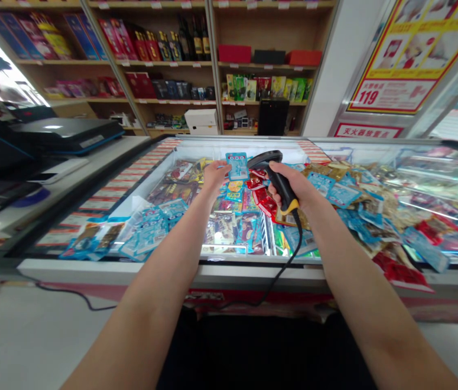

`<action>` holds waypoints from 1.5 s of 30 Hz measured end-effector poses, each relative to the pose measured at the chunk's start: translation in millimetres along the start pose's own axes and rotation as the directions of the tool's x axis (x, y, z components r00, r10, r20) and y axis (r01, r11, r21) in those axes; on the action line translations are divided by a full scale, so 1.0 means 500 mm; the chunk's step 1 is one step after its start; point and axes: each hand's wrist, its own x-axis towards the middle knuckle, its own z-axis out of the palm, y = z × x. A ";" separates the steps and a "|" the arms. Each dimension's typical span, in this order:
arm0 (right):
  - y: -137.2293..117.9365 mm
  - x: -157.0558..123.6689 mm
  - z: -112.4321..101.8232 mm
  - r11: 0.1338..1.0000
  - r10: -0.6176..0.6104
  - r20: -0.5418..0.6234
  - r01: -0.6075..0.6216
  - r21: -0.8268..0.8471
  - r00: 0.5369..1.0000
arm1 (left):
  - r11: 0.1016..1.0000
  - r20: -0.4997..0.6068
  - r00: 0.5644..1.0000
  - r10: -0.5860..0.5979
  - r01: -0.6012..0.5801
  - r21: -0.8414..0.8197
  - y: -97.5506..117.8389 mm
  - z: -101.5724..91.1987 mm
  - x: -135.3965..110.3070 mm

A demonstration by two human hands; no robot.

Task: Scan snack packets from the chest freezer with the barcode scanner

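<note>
My left hand pinches a small blue snack packet by its left edge, held up over the glass-topped freezer. In my right hand is a black and yellow barcode scanner, gripped round the handle. Its head points left, close beside the packet's right edge. A black cable hangs from the handle and runs down over the freezer's front edge. Beneath my hands lie red packets. A pile of blue packets lies to the left, and a larger mixed heap of packets spreads to the right.
The freezer's front rim crosses in front of my body. At left stands a counter with a dark flat-topped machine. Shelves with bottles and boxes line the back wall; a yellow and red poster hangs at right.
</note>
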 end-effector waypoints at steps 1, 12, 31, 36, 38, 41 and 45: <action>-0.001 0.001 -0.001 1.000 -0.006 -0.004 0.006 0.006 1.000 | 1.000 -0.013 1.000 0.005 -0.005 0.020 0.000 0.000 0.003; 0.002 0.002 -0.002 0.999 -0.042 -0.046 0.043 0.027 0.998 | 0.767 -0.209 0.939 0.272 -0.080 0.637 0.067 -0.091 0.011; 0.003 0.008 -0.006 1.000 0.001 -0.050 -0.002 -0.025 0.999 | 0.398 0.134 0.960 0.246 -0.226 0.889 0.031 -0.001 -0.052; -0.003 0.004 -0.004 1.000 -0.006 -0.054 0.004 -0.020 0.999 | 0.327 0.223 0.957 0.184 -0.274 0.904 0.010 0.060 -0.076; -0.005 0.003 -0.005 1.000 -0.002 -0.050 0.001 -0.017 0.999 | 0.325 0.213 0.964 0.161 -0.255 0.910 0.010 0.076 -0.082; -0.006 0.004 -0.005 1.000 -0.009 -0.055 0.009 -0.006 0.998 | 0.338 0.167 0.978 0.123 -0.200 0.920 0.013 0.094 -0.085; -0.006 0.007 -0.007 1.000 -0.026 -0.064 0.026 0.009 0.998 | 0.375 0.141 0.988 0.065 -0.155 0.914 0.011 0.106 -0.071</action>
